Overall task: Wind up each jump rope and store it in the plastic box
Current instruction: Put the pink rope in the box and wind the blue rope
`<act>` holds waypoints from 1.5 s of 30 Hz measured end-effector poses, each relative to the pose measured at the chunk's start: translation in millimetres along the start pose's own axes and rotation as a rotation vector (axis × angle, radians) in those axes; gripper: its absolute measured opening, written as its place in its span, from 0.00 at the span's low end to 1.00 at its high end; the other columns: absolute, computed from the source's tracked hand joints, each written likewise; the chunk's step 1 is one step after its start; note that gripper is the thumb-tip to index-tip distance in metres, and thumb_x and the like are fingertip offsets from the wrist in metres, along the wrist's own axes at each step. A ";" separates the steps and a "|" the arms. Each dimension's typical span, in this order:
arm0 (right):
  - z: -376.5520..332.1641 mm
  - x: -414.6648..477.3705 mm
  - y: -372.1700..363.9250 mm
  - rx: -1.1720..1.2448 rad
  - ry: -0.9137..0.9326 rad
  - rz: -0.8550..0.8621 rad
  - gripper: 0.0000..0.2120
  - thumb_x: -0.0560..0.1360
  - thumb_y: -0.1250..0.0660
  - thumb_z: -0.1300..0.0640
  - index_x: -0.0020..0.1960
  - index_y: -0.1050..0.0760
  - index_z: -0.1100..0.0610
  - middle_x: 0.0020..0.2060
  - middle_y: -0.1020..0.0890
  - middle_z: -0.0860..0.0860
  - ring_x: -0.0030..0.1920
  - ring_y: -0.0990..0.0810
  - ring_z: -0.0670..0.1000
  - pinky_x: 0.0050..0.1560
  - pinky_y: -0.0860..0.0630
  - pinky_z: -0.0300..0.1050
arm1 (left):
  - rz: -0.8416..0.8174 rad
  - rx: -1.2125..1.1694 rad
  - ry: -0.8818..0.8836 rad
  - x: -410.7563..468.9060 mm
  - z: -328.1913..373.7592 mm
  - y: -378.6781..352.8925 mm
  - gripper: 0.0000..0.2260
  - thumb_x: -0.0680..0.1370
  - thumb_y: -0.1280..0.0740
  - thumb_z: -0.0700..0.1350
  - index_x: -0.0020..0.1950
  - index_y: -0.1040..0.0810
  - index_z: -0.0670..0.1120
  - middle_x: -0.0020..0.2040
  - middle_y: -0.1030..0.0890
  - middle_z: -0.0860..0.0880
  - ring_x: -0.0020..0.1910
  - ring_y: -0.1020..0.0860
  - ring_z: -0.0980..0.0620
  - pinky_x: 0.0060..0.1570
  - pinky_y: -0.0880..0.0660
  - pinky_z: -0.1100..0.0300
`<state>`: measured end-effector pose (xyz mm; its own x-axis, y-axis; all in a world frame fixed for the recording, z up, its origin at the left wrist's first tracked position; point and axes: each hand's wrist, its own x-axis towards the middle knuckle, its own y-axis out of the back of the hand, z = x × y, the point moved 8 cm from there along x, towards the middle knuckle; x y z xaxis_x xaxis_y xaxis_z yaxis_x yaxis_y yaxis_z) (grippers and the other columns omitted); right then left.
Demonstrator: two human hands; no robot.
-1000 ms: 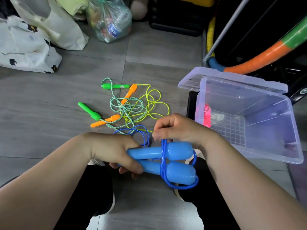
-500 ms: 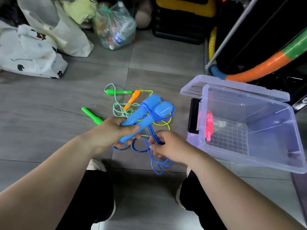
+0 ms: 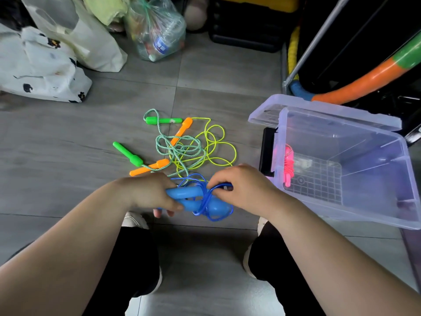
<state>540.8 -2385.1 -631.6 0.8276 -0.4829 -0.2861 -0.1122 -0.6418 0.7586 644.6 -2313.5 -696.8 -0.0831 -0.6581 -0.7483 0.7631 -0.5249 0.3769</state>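
My left hand [image 3: 149, 192] grips the two handles of the blue jump rope [image 3: 214, 207], held side by side above the floor. My right hand [image 3: 239, 184] pinches the blue cord, which is looped several times around the handles. Just beyond my hands, a green-handled rope [image 3: 134, 159] and an orange-handled rope [image 3: 182, 130] with yellow cord lie tangled together on the floor. The clear plastic box [image 3: 341, 201] stands open at my right. A wound pink rope [image 3: 288, 166] lies inside it at its left end.
White bags [image 3: 45, 65] and a clear bag of bottles [image 3: 157, 33] sit at the back left. A black case, a metal rail and an orange-green hoop [image 3: 364, 76] crowd the back right. The box lid [image 3: 296, 108] lies under the box's far side. My legs are bent below.
The blue handles have come down from pointing away to lying level near my knees. My right hand has risen from the loose cord on the floor and brought it around the handles.
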 end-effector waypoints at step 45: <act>-7.8 -0.5 10.8 0.100 0.055 0.117 0.05 0.68 0.29 0.57 0.44 0.19 0.55 0.38 0.18 0.47 0.37 0.27 0.44 0.42 0.30 0.41 | -0.143 0.067 -0.075 -3.8 15.1 -13.9 0.10 0.60 0.28 0.55 0.32 0.22 0.50 0.30 0.21 0.51 0.25 0.26 0.59 0.34 0.30 0.65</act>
<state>543.4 -2387.1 -618.6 0.8343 -0.5261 -0.1644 -0.2615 -0.6403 0.7222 624.7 -2311.8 -690.9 -0.2371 -0.6113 -0.7550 0.6956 -0.6494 0.3074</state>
